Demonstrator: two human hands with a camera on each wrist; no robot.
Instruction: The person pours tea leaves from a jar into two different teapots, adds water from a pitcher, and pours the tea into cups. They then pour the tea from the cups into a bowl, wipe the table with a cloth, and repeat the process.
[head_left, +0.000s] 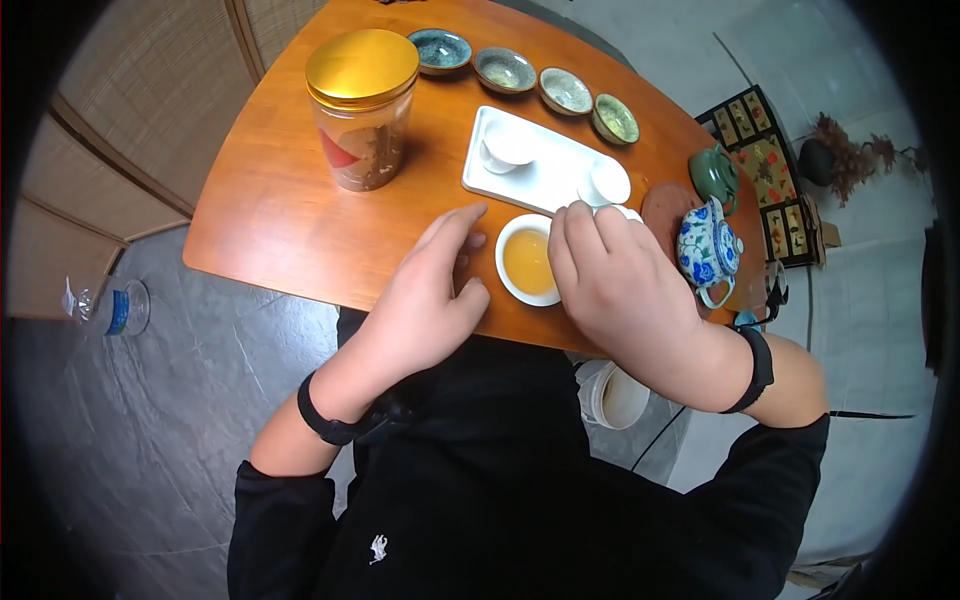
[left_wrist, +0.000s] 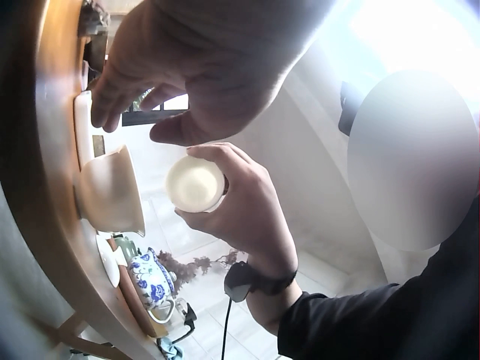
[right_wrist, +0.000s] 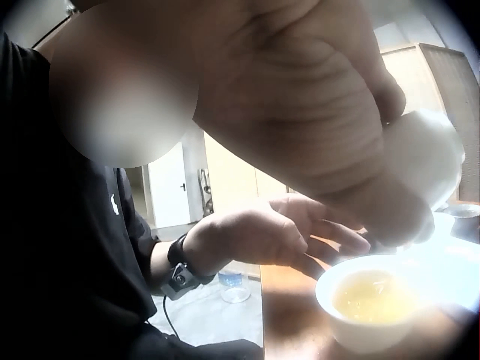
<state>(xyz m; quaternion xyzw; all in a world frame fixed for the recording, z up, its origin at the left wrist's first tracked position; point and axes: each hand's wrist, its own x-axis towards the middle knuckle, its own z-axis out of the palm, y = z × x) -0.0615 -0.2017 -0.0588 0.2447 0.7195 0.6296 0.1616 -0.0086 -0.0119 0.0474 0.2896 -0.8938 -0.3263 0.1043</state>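
My right hand [head_left: 625, 270] grips a small white cup [left_wrist: 195, 184] between thumb and fingers, raised beside a white tea bowl [left_wrist: 112, 191]. From the head view the right hand mostly hides this cup. Amber tea [head_left: 527, 262] stands in the bowl, which sits near the table's front edge. To the left of the bowl is my left hand [head_left: 435, 285], held sideways with loosely bent fingers and nothing in it. Behind the bowl lies a white rectangular tray [head_left: 545, 160], bearing a white cup [head_left: 508, 146] and another small white cup [head_left: 607, 182].
A gold-lidded canister [head_left: 362, 120] stands at the left on the wooden table [head_left: 260, 220]. Several glazed bowls line the back, among them a green one [head_left: 615, 120]. At the right are a blue-and-white teapot [head_left: 708, 250] and a green teapot [head_left: 713, 178]. A bucket [head_left: 610, 395] is below.
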